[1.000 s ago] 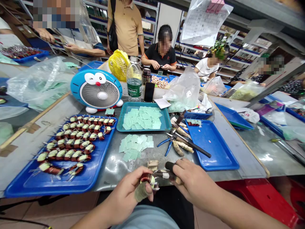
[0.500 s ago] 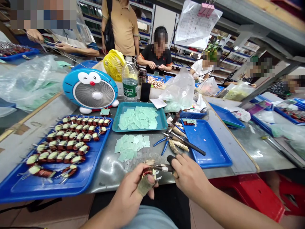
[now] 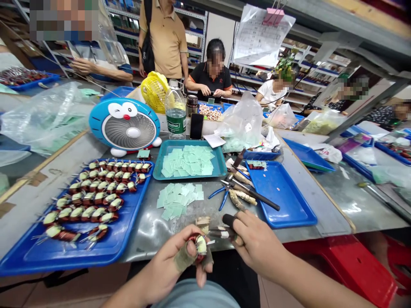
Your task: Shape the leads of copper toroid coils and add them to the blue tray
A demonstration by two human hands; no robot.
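Observation:
My left hand [image 3: 175, 259] grips a copper-wound coil [image 3: 201, 246] with a pale yellow-green pad and metal wire leads pointing right. The thumb and a finger wear greenish wraps. Just right of it, my right hand [image 3: 252, 235] is closed around a dark hand tool with a pale band [image 3: 220, 232], its kind not clear. The tool's tip lies close to the coil; whether they touch I cannot tell. A dark cover sits on one right fingertip. Behind the tool, a pale wooden-looking block [image 3: 203, 223] lies at the table's front.
At left, a blue tray [image 3: 128, 222] holds rows of similar coils. Pale green squares lie loose [image 3: 180, 199] and in a teal tray [image 3: 157, 171]. Blue-handled pliers [image 3: 221, 194] and a hammer [image 3: 260, 199] lie before another blue tray [image 3: 289, 205]. A cartoon fan [image 3: 125, 124] stands behind.
The coil has turned in my left hand, so its pale pad now faces up toward me. My right hand still holds the tool, with its tip close by. The view has shifted slightly.

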